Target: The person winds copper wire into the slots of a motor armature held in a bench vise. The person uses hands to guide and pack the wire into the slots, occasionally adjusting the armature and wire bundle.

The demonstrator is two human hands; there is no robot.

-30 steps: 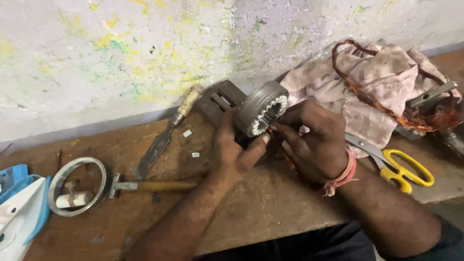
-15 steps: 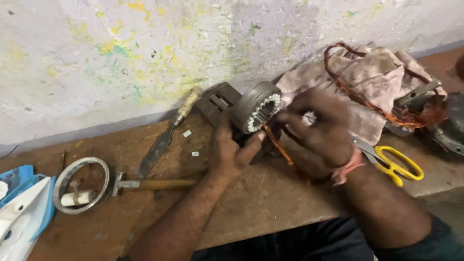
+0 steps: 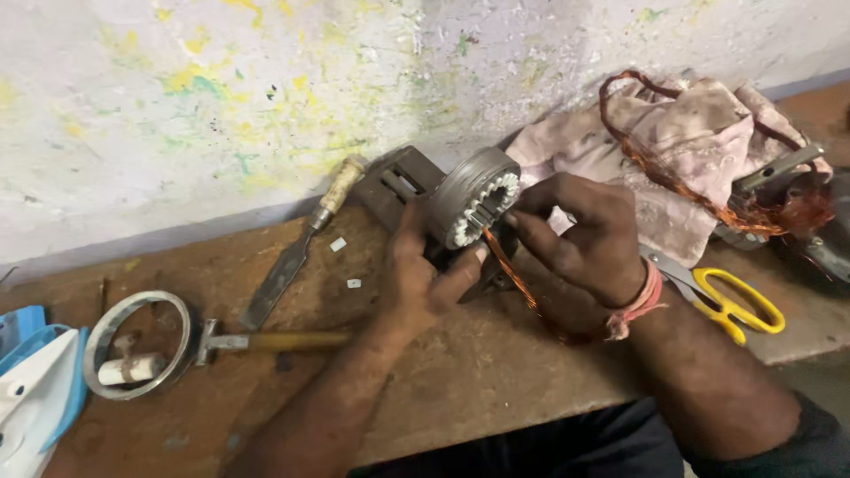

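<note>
Worn brown wooden bench (image 3: 496, 389), front edge nearest. Left hand (image 3: 416, 279): fingers closed around the grey round metal stator core with white slot liners (image 3: 476, 208), held tilted above the bench's middle, near the back edge. Right hand (image 3: 580, 235): fingertips pinched on a bundle of copper winding wire (image 3: 509, 270) running from the core's slots down under the wrist. Yellow-handled scissors (image 3: 730, 301), right side. Wooden-handled chisel (image 3: 297, 248), back edge. Pink crumpled cloth (image 3: 682, 168), far right corner.

No packages, labels, signs or screens in view.
</note>
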